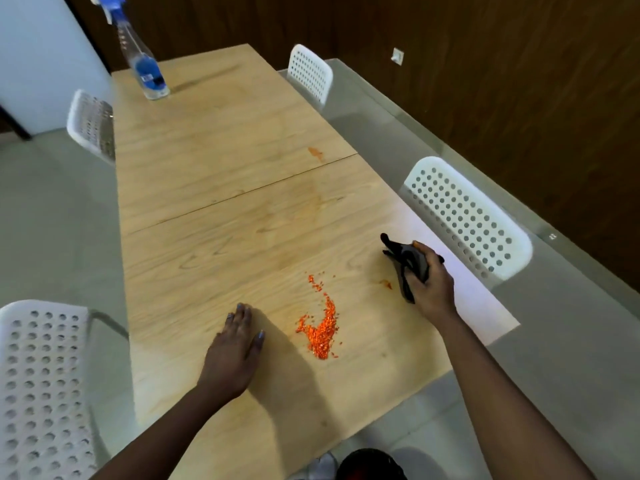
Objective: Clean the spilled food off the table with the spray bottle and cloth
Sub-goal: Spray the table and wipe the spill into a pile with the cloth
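A pile of small orange food bits [322, 329] lies on the wooden table [214, 161], near its front. Two small orange smears show, one [386, 284] beside the cloth and one [316, 152] farther back. My right hand [429, 282] is shut on a bunched dark grey cloth [407, 263], held just above the table to the right of the spill. My left hand [233, 355] rests flat on the table left of the pile, fingers apart, holding nothing. A clear spray bottle [142, 60] with blue liquid and a blue trigger head stands at the table's far left corner.
White perforated chairs stand around the table: one [467, 216] at the right, one [310, 74] at the far right, one [91, 124] at the far left, one [41, 386] at the near left. A dark wood-panelled wall [485, 81] runs along the right.
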